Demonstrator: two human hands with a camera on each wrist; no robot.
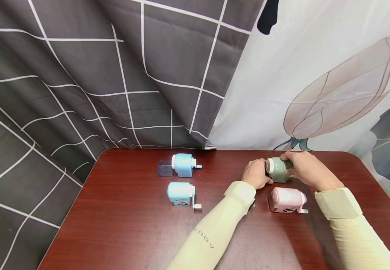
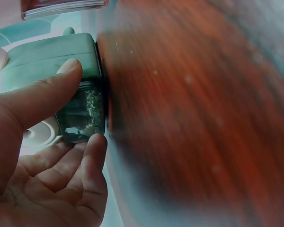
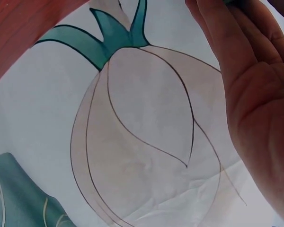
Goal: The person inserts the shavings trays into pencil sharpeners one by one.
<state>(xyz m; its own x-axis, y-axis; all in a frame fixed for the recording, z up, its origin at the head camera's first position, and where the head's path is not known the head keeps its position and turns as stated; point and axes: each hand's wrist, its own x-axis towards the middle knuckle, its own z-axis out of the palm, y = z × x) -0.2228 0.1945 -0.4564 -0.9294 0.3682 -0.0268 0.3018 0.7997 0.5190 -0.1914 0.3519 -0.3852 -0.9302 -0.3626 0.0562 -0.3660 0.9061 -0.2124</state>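
Note:
A green hand-crank pencil sharpener is between my two hands near the back right of the table. My left hand pinches it from the left, thumb over the front and fingertips at the clear shavings drawer. Pale pencil shavings show through that drawer. From the right, my right hand grips the green body at its crank end. Only part of the right hand appears in the right wrist view, with the sharpener almost wholly out of frame. A pink crank sharpener stands just in front of the hands.
On the left of the reddish-brown table lies a blue sharpener with its clear drawer pulled out. A light blue sharpener stands in front of it. Behind the table hang a grey checked curtain and a white flowered one.

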